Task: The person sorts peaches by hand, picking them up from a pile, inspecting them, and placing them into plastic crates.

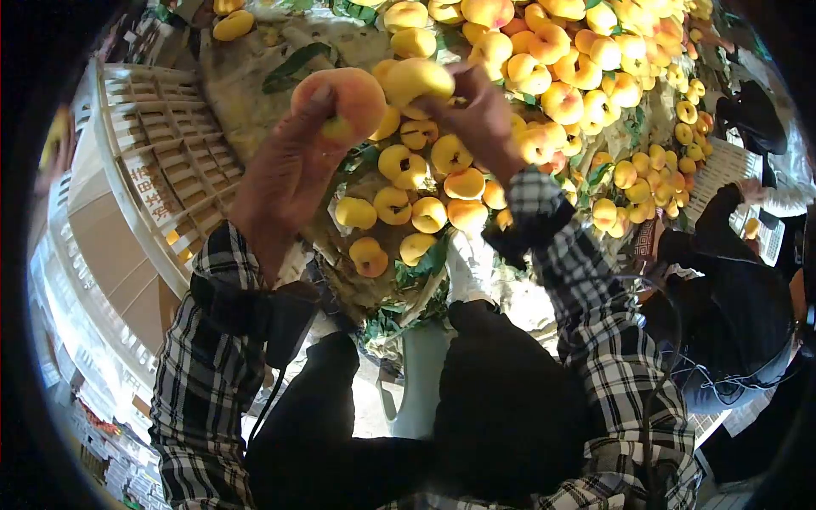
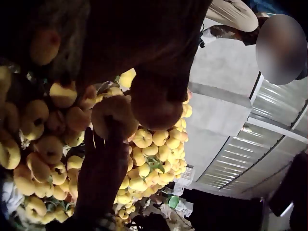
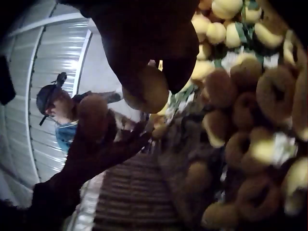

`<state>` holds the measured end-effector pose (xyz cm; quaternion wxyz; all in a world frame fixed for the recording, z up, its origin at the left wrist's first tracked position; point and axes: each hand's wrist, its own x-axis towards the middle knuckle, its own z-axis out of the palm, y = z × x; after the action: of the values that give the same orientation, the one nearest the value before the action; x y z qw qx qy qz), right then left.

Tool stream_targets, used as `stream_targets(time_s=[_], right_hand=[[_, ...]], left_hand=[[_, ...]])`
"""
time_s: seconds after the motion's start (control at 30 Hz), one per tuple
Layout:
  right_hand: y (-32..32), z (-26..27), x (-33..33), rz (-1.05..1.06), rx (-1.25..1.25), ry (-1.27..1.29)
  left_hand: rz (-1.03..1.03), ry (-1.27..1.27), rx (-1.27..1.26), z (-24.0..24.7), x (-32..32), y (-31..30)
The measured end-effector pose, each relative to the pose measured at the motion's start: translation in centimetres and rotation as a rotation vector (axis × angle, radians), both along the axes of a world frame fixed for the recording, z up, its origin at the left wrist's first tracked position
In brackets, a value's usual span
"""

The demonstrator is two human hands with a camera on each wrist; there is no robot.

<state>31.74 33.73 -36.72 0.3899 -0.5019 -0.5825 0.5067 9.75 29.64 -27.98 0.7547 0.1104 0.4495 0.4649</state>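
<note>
Flat yellow and pink peaches cover the ground beyond the knees. My left hand [image 1: 285, 183] grips a large pink-and-yellow peach [image 1: 361, 100], its thumb lying over the top. Close beside it, my right hand [image 1: 483, 123] pinches a yellower peach [image 1: 415, 83] between thumb and fingers. Both fruits are held above the pile. In the left wrist view the left hand [image 2: 144, 43] is dark, its peach [image 2: 156, 108] next to the other peach [image 2: 113, 118]. The right wrist view shows the right hand's fruit [image 3: 147, 91] from below, with finger details in shadow.
A white slatted crate [image 1: 170, 144] stands at the left. Loose peaches [image 1: 404, 166] and green leaves lie on a crumpled sheet [image 1: 255, 93]. A grey-green stool [image 1: 422, 365] is between the legs. Another person in dark clothes [image 1: 722, 280] sits at the right.
</note>
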Motion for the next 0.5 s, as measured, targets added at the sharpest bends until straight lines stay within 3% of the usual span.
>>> stream_targets(time_s=[0.03,0.1,0.13,0.23,0.27,0.37,0.4,0.5], right_hand=[[-1.7,1.2,-1.7,-0.022,-0.099,0.123],[-3.3,2.8,-3.4,0.206,-0.127,0.22],[-2.9,3.6,-3.1,0.263,-0.198,0.042],[1.1,-2.2,-0.8,0.085,0.598,-0.512],[1.7,-3.2,0.1,0.177,0.508,-0.68],[2.8,-5.5,0.9,0.356,0.3,-0.697],[2.8,-5.2,0.9,0.312,0.197,-0.684],[3.4,-4.1,0.8,0.097,-0.221,-0.336]], left_hand=[[0.006,0.012,-0.003,0.3,0.2,0.0],[-0.054,-0.144,-0.092,-0.2,-0.5,0.1],[-0.082,-0.222,-0.139,-0.4,-0.8,0.1],[-0.072,-0.346,-0.169,0.2,-0.5,-0.1],[-0.051,-0.364,-0.166,0.2,-0.6,0.1],[0.009,-0.375,-0.193,0.2,-0.6,0.4],[0.043,-0.346,-0.21,0.7,-0.6,0.7],[0.147,-0.291,-0.222,0.4,-1.3,0.8]])
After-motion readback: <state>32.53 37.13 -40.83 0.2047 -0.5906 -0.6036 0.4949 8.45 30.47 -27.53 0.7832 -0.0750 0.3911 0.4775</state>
